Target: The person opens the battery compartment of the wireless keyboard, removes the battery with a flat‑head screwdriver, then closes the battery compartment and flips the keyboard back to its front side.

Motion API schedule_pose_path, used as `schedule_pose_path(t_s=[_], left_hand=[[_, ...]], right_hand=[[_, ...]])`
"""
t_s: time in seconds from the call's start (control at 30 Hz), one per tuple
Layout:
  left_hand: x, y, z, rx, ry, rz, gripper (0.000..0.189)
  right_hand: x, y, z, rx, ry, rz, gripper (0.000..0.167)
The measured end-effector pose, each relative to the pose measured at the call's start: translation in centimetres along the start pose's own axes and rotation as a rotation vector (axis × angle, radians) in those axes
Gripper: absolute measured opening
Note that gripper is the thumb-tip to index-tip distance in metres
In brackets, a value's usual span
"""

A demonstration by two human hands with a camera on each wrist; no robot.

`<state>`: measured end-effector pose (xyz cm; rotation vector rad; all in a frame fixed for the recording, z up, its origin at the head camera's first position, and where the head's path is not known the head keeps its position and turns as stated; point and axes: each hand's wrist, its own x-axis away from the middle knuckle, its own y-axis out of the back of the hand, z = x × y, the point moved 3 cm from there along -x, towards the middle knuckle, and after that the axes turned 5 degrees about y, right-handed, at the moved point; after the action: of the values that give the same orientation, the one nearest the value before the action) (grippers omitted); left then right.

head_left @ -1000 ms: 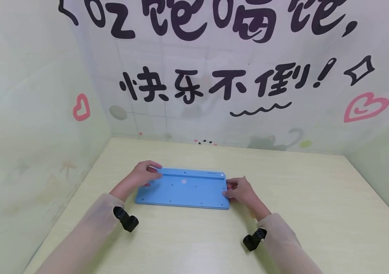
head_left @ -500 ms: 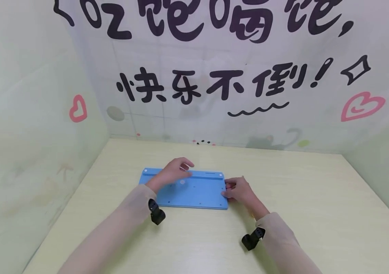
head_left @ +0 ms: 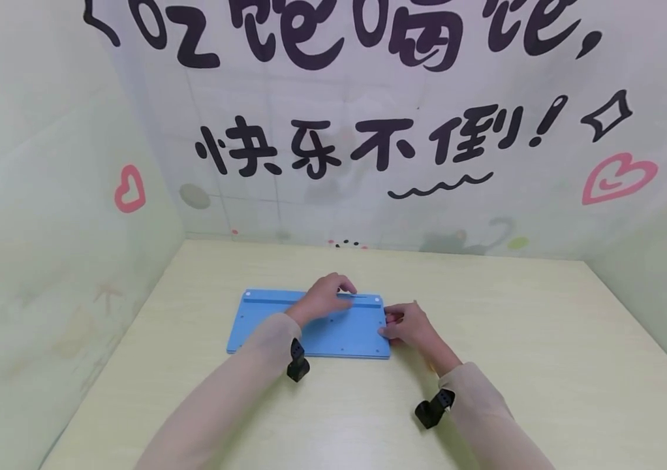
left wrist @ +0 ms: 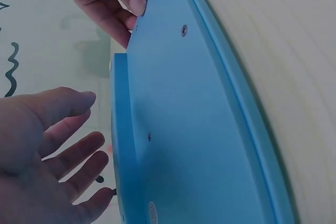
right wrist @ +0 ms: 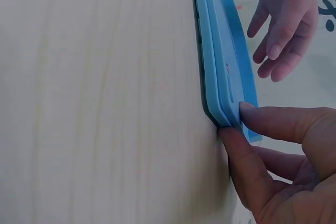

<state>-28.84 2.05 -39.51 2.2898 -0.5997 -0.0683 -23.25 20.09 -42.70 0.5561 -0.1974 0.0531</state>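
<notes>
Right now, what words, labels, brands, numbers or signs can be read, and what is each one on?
"快乐不倒!": lower row on the backdrop.
"吃饱喝饱,": upper row, same backdrop; tops cut off, so a likely reading.
Round sticker on the blue panel: any print is too small to read.
No brand or number is legible.

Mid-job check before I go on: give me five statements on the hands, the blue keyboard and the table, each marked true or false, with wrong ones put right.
1. The right hand pinches the right end of the blue keyboard. True.
2. The left hand grips nothing. True.
3. The keyboard's keys face up. False: its underside, dotted with screws, faces up.
4. In the head view, the left hand is at the keyboard's left end. False: it is over the right half.
5. The table under the keyboard is pale. True.
</notes>
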Motion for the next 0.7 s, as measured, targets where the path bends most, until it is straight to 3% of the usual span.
schedule_pose_path(t_s=[0.33,0.7], left_hand=[[-0.6,-1.1,-0.6,-0.043,0.056,-0.015,0.016],[-1.6,-1.1,-0.6,-0.065,0.041,-0.026,0.005]], right_hand=[[-0.1,-0.1,0.1,0.049,0.020,0.003,0.048],[0.1,-0.1,0.1,0.024,-0.001,-0.001,0.050]])
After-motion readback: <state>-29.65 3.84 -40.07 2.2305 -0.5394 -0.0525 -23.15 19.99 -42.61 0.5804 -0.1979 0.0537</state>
